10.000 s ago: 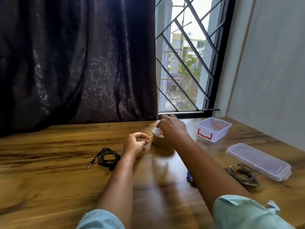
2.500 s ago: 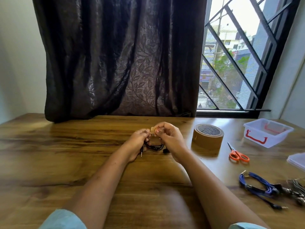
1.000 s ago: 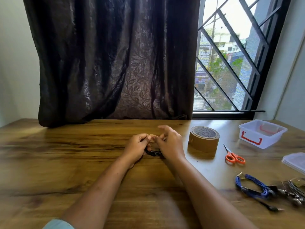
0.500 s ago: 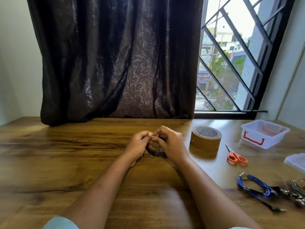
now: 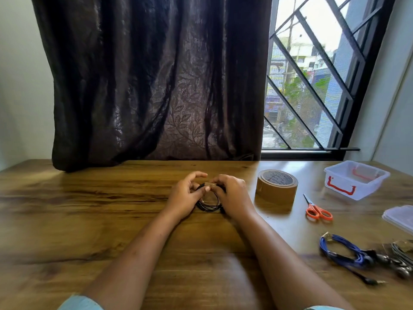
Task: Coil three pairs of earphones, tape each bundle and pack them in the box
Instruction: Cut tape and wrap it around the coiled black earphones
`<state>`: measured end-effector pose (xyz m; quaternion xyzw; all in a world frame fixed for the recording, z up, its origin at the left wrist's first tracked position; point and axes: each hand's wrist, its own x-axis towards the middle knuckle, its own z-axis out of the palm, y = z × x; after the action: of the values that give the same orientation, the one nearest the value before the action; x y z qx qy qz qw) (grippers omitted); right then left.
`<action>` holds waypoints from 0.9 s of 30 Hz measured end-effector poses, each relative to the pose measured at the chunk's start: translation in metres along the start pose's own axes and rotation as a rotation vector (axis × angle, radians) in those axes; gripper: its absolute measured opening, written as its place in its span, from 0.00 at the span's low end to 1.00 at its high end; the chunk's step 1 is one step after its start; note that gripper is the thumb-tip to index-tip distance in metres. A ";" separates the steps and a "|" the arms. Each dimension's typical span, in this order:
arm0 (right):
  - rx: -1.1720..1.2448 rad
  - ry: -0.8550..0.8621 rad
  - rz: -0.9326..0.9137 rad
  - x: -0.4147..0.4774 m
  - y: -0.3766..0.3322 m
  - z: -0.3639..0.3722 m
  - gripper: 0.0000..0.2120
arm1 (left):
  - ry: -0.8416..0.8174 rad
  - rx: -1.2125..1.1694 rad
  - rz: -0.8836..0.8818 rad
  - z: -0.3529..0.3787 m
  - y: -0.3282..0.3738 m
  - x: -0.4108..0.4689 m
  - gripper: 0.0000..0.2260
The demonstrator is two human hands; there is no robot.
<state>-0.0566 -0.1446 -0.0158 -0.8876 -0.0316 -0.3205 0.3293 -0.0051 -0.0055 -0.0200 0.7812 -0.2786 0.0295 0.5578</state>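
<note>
Earphones [image 5: 209,204] — now between left hand [image 5: 185,198], right hand [image 5: 235,197]

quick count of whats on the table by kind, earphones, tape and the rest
Earphones: 3 (black earphones, blue earphones, grey earphones)
Tape roll: 1
Scissors: 1
Box: 1
Lid: 1
Total: 7

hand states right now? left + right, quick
Left hand: holds the black earphone coil, thumb on it.
Right hand: grips the same coil, fingers at the tape strip.
</note>
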 end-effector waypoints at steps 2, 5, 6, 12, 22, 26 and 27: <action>-0.031 -0.020 -0.021 0.001 0.002 0.001 0.06 | 0.006 0.050 0.056 0.000 0.001 0.000 0.09; 0.013 -0.045 -0.013 0.001 0.002 0.003 0.06 | 0.068 0.135 0.116 0.001 0.003 -0.001 0.04; 0.041 -0.051 0.005 0.001 0.001 0.003 0.06 | 0.081 0.147 0.131 0.001 0.004 -0.001 0.03; 0.174 -0.129 0.106 0.002 -0.002 0.005 0.05 | 0.078 0.196 0.170 0.001 0.007 -0.002 0.03; 0.271 -0.168 0.216 -0.001 -0.010 -0.005 0.04 | 0.051 0.086 0.174 0.000 0.009 -0.004 0.05; 0.210 -0.190 0.172 -0.003 -0.012 -0.007 0.04 | 0.040 0.140 0.258 -0.002 0.011 -0.006 0.07; 0.182 -0.192 0.161 -0.003 -0.012 -0.007 0.07 | 0.043 0.167 0.277 -0.002 0.012 -0.006 0.05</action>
<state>-0.0657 -0.1388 -0.0065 -0.8803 -0.0208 -0.2027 0.4284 -0.0152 -0.0042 -0.0110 0.7782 -0.3684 0.1460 0.4873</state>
